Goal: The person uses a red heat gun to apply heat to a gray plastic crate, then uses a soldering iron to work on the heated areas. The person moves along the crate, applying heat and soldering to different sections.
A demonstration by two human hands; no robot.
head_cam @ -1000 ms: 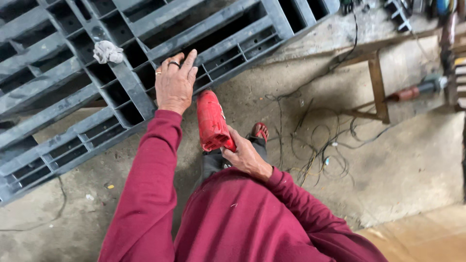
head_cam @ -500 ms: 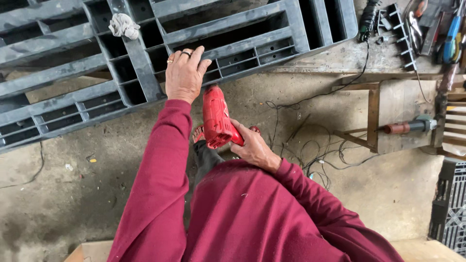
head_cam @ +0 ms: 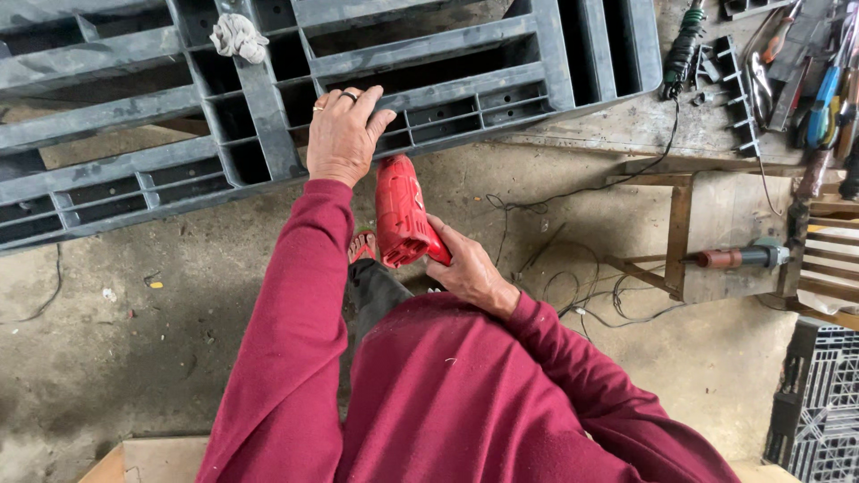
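Left hand (head_cam: 343,134): laid flat, fingers spread, on the edge of the grey plastic pallet (head_cam: 268,116); holds nothing.
Right hand (head_cam: 467,268): clamped around the grip of the red power tool (head_cam: 401,210).
Tool position: between the two hands, just below and right of the left hand; nose pointing at the pallet edge.
Pallet: stands over the concrete floor (head_cam: 134,340), in front of the person.
Surroundings: white rag (head_cam: 238,38) on the pallet; loose wires (head_cam: 591,295) on the floor, right.

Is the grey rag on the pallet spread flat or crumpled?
Crumpled: the rag sits bunched in a small lump on a rib of the grey pallet.
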